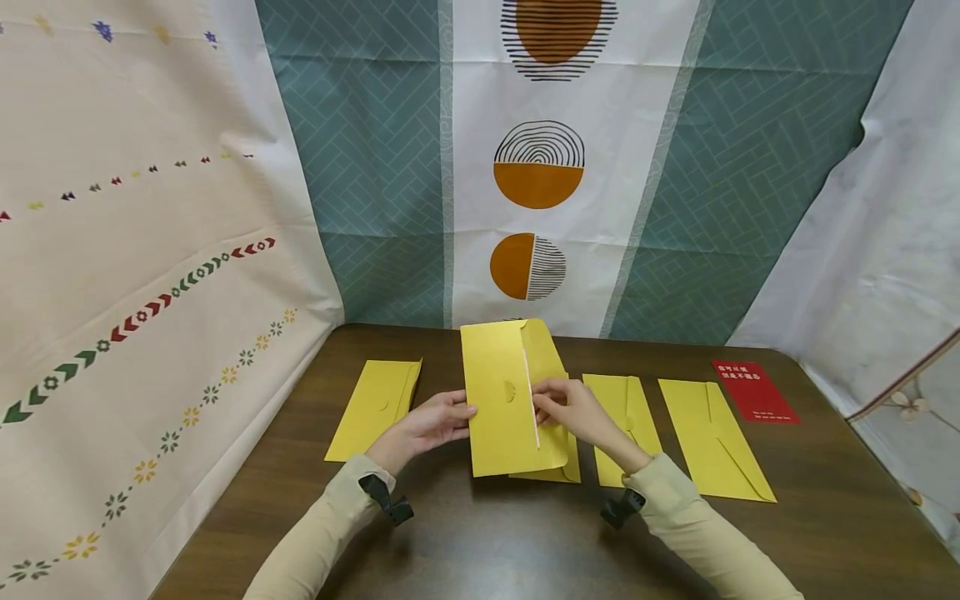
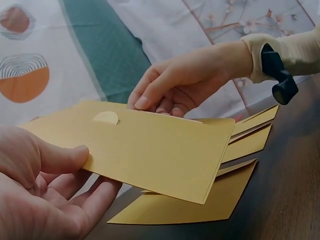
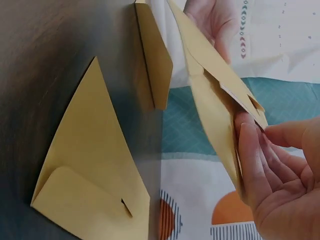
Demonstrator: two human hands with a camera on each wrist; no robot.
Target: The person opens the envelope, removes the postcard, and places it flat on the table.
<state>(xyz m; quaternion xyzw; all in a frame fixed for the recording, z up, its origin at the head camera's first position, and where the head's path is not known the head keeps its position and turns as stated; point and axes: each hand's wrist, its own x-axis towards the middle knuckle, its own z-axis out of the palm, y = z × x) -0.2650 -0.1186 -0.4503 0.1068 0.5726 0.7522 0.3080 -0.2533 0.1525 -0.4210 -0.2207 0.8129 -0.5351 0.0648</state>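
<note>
Hovering above the dark table [image 1: 480, 542], a yellow envelope [image 1: 502, 417] is gripped at its left edge by the left hand [image 1: 427, 427], while its flap edge is pinched by the right hand [image 1: 573, 410]. More yellow envelopes [image 1: 708, 437] lie flat around it, and a red card [image 1: 753, 392] lies to the right.

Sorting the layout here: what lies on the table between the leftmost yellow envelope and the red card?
In the head view: the held envelope in both hands, one envelope beneath it, then two more lying flat.

Even, soft light; head view bends at edges, wrist views dimmer, blurred close up.
</note>
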